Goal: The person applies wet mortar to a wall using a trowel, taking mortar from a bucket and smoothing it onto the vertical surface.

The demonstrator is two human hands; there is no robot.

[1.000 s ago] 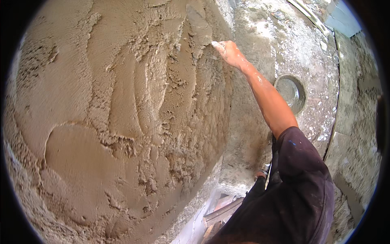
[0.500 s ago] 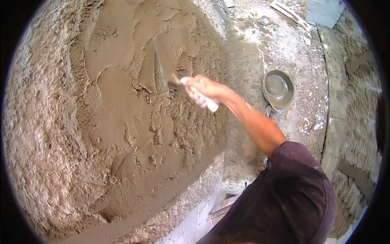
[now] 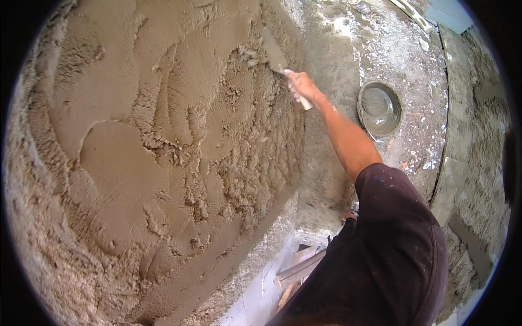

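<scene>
My right hand [image 3: 303,87] is closed round the pale handle of a trowel [image 3: 275,53]. The trowel's blade is coated in wet mortar and points up and left, against or very near the wall's right part. Wet grey-brown mortar [image 3: 119,163] covers much of the wall, smooth in broad patches. Below the trowel the mortar is rough and lumpy. A small clump of mortar [image 3: 249,56] shows blurred just left of the blade. My left hand is outside the picture.
On the floor to the right stands a round bucket [image 3: 380,108] with wet mortar inside. White debris [image 3: 429,157] is scattered round it. A long pale tool [image 3: 411,14] lies at the far right. Wooden boards [image 3: 302,268] lean low by the wall, near my body.
My right hand has moved up and to the right with the trowel, farther along the wall. The whole view has shifted a little, and the arm is stretched out more.
</scene>
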